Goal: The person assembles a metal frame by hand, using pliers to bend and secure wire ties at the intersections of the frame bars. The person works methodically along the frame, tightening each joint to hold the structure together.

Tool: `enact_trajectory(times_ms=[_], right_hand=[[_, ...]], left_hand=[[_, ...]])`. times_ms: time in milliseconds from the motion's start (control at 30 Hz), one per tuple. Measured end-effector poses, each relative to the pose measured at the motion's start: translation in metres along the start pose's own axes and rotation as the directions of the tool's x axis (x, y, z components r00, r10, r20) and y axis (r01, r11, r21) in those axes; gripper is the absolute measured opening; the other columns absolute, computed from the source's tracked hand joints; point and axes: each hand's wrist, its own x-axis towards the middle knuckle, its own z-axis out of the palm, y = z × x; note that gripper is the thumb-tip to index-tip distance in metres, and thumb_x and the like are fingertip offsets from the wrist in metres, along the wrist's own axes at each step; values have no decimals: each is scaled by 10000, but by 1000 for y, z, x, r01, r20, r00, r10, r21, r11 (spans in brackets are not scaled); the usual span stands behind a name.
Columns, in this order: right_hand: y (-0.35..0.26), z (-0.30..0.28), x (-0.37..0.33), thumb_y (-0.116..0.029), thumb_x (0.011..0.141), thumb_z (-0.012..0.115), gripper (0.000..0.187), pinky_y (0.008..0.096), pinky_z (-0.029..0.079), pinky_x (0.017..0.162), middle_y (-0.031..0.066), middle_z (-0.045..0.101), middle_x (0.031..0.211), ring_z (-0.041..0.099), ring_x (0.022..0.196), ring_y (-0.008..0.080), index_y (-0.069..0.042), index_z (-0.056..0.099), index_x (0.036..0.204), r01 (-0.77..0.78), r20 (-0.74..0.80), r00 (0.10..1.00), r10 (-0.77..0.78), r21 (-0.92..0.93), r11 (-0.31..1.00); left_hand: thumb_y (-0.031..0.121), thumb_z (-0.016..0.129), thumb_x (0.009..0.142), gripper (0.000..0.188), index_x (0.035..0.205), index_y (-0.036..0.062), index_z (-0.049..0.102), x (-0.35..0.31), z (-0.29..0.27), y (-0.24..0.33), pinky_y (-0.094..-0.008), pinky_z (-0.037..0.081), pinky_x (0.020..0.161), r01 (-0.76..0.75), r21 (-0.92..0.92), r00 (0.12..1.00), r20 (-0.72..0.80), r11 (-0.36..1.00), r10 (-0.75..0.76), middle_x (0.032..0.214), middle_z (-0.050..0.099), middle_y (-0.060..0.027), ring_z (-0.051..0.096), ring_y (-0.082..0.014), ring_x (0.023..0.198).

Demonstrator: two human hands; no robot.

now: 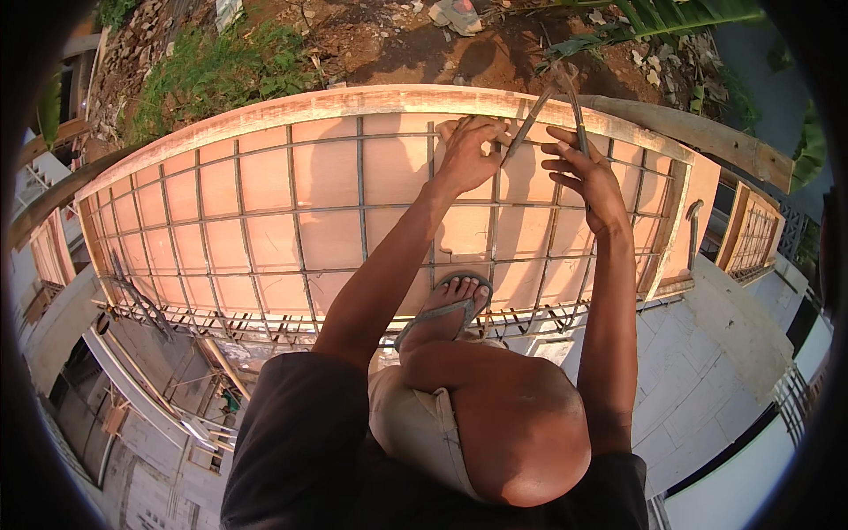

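Observation:
My left hand [473,152] rests at the far edge of a steel rebar grid [360,168], its fingers curled near a bar crossing. Whatever lies between those fingertips is too small to make out. To its right, my right hand [590,177] holds a pair of pincers [579,110] by one handle, the fingers partly spread. The pincers' head points away from me and their handles are apart. The other handle's end hangs close to my left thumb. Beneath the grid lies a plywood panel [331,172] framed by a timber edge board [291,112].
My sandalled foot [450,305] stands on the panel's near side. Bar ends [265,325] stick out along the near edge. A bent bar [693,221] rises at the right end. Beyond lie soil, rubble and weeds [221,75]; far below, a paved floor [698,353] shows.

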Motion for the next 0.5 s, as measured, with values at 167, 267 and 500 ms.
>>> enact_trajectory(times_ms=[167, 267, 500], right_hand=[[30, 15, 5, -284, 1059, 664, 467, 410, 455, 1160, 74, 685, 1431, 609, 1347, 234, -97, 682, 1487, 156, -93, 984, -150, 51, 986], [50, 15, 9, -246, 1059, 651, 462, 417, 434, 1185, 77, 682, 1438, 606, 1352, 222, -82, 671, 1491, 220, -136, 967, -216, 16, 975], [93, -7, -51, -116, 1034, 631, 389, 345, 517, 974, 65, 699, 1306, 642, 1097, 155, -33, 719, 1404, 233, -95, 967, -236, -39, 972]], left_hand=[[56, 717, 756, 361, 1109, 127, 737, -15, 36, 35, -509, 235, 1217, -37, -12, 999, -16, 999, 37, 1233, 743, -108, 625, -295, 1326], [96, 746, 751, 378, 1128, 73, 770, -22, 33, 50, -487, 392, 1174, 140, -188, 980, 168, 972, -108, 1246, 731, -158, 612, -361, 1325], [81, 668, 840, 359, 1175, 64, 795, -110, 11, 87, -459, 544, 1043, -98, -158, 967, 217, 982, 131, 1179, 727, -176, 684, -337, 1203]])
